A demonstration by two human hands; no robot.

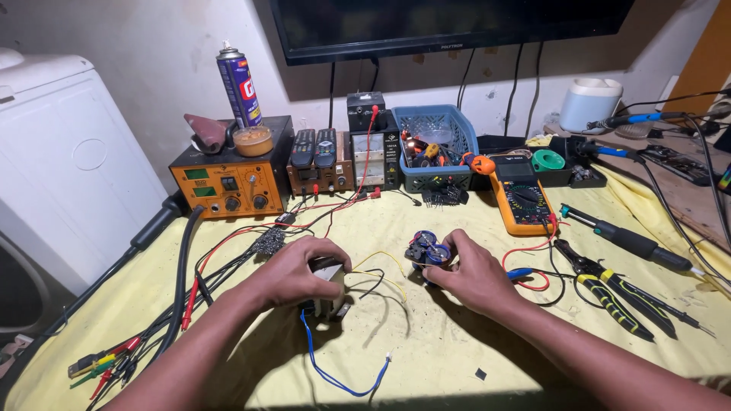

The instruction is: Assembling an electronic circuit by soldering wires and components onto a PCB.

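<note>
The left hand (293,268) grips a small metal-cored transformer block (329,283) on the yellow cloth-covered bench (457,350), fingers closed over its top. The right hand (470,272) pinches a small circuit board carrying blue cylindrical capacitors (426,251) just above the cloth. The block is probably dense and rigid; the board seems light and fragile (hold by edges). Thin yellow, black and blue leads (346,380) trail between.

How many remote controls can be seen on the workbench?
2. The left remote control and the right remote control lie side by side on top of the brown box, between the orange station and the blue basket. Others may be hidden.
</note>
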